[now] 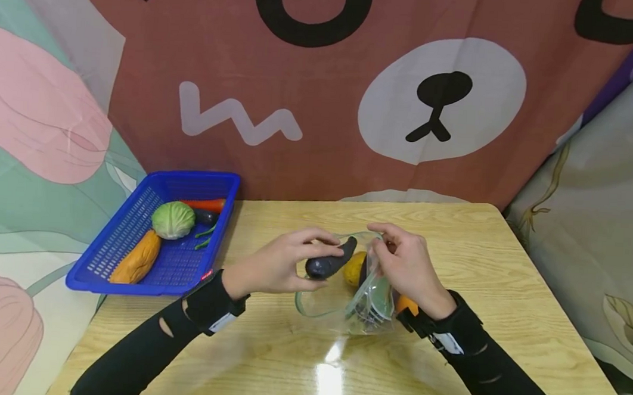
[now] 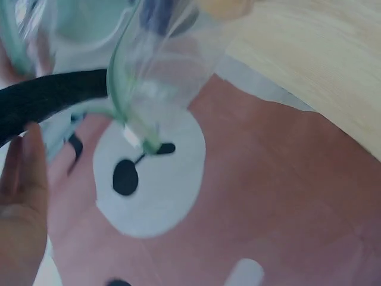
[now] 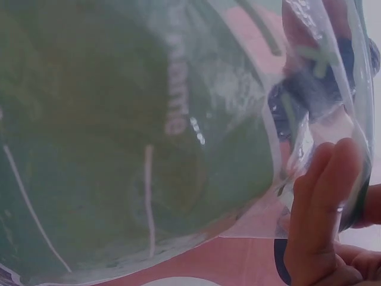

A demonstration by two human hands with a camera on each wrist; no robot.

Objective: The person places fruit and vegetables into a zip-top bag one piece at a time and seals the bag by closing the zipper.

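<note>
In the head view my left hand (image 1: 283, 261) holds a dark, curved eggplant (image 1: 323, 267) between thumb and fingers, over the mouth of a clear plastic bag (image 1: 377, 305). The bag has a green rim and a green printed patch. My right hand (image 1: 409, 267) pinches that rim at its right side. Inside the bag are a yellow fruit (image 1: 353, 269) and something dark, partly hidden by the plastic. The left wrist view shows the eggplant (image 2: 53, 95) beside the bag's rim. Close up in the right wrist view, the green print (image 3: 119, 149) hides most of the contents.
A blue basket (image 1: 89, 284) stands at the table's left, holding a cabbage (image 1: 173, 220), an orange-yellow squash (image 1: 137, 258), a carrot (image 1: 208, 205), a dark vegetable (image 1: 205, 217) and green peppers (image 1: 205, 237). An orange item (image 1: 406, 303) shows beneath my right wrist. A printed cloth hangs behind the table.
</note>
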